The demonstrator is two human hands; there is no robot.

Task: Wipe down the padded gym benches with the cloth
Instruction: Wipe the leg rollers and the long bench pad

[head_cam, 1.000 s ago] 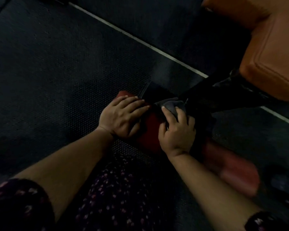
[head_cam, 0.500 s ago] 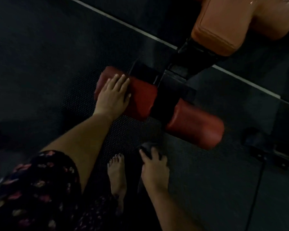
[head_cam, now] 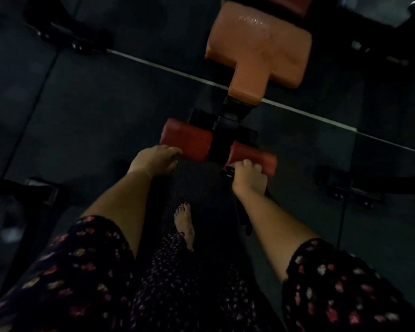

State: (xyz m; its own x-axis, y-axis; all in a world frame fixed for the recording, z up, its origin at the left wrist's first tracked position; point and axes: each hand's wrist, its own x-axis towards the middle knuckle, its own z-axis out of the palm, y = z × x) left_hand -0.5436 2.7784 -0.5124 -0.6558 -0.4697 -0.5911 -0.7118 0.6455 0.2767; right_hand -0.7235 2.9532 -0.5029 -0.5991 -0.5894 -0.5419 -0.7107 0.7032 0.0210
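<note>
Looking down from the head camera, the person stands over the low end of a bench (head_cam: 233, 111), where two red foot rollers sit either side of its black post, below the orange seat (head_cam: 259, 51).

The left hand (head_cam: 155, 160) has its fingers loosely bent, tips touching the near edge of the left roller (head_cam: 186, 141). That reads as a steadying touch, since a roller would likely spin under a wipe.

The right hand (head_cam: 249, 174) is curled tight against the inner end of the right roller (head_cam: 255, 156). It seems to pinch a dark bunch at its fingertips, which I take for the cloth (head_cam: 227, 172) (the light is too dim to be sure). Held there, it looks set to rub that roller.

A bare foot (head_cam: 185, 222) stands on the dark floor (head_cam: 94, 111) between the arms.

Half a second ago the left hand lay flat on top of the left roller, and it has since slid back to the edge. The right hand was down near the foot with the cloth and has come up to the right roller. The view has also pulled back, showing more of the seat.
</note>
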